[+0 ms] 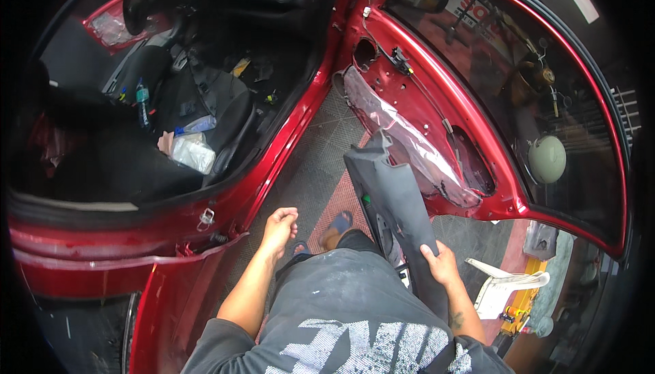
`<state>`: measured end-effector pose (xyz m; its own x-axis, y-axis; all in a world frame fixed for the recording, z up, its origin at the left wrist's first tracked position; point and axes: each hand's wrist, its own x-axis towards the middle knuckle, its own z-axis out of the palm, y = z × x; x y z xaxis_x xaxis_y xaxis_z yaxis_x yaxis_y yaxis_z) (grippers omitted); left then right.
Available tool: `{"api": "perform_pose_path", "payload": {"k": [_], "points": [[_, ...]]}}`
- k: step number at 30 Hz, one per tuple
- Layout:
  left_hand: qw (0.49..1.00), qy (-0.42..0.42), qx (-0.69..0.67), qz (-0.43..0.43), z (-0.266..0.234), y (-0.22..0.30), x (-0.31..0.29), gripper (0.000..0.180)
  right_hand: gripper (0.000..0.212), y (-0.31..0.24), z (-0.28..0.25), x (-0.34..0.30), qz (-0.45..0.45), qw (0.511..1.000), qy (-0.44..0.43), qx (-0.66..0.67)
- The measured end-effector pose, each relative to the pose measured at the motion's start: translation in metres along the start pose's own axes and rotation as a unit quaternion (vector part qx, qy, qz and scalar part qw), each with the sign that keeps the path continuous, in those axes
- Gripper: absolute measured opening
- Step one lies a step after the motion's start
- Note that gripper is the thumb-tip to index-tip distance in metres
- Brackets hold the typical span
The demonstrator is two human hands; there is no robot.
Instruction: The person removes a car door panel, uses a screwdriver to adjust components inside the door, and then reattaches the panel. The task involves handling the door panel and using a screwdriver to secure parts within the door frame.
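Note:
My right hand (441, 262) grips the edge of a dark grey car door trim panel (402, 196), held upright at my right side. The thumb lies on its face, and the fingers behind it are hidden. My left hand (280, 229) is raised in front of me with its fingers curled together. Whether something small is pinched in it cannot be seen. Ahead on the right, the red car door (437, 101) stands open with its bare metal inside showing. A clear plastic sheet (402, 142) hangs loose over its lower part.
On the left is the car's cabin, with a bottle (142, 103) and a white plastic bag (193, 153) on the seat. A red rear door (184, 292) stands at lower left. A white plastic chair (505, 282) is on the right. The floor has grey and red grid tiles (334, 203).

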<state>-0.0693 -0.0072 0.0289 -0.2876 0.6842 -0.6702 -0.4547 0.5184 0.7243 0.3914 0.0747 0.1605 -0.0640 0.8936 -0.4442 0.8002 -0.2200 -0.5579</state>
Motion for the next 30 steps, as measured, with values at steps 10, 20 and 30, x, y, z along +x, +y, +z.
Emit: {"api": "perform_pose_path", "payload": {"k": [10,20,30], "points": [[0.998,0.041,-0.031,0.036,0.033,0.124,0.081,0.017,0.073,-0.028,-0.005,0.134,-0.03,0.999,-0.031,-0.013],[1.0,-0.02,-0.013,0.011,0.081,0.189,0.165,0.023,0.07,-0.127,-0.045,0.24,-0.121,0.986,-0.103,0.042],[0.991,-0.126,-0.032,0.007,0.098,0.28,0.293,0.02,0.076,-0.222,-0.116,0.39,0.012,0.944,-0.295,0.144]]}}
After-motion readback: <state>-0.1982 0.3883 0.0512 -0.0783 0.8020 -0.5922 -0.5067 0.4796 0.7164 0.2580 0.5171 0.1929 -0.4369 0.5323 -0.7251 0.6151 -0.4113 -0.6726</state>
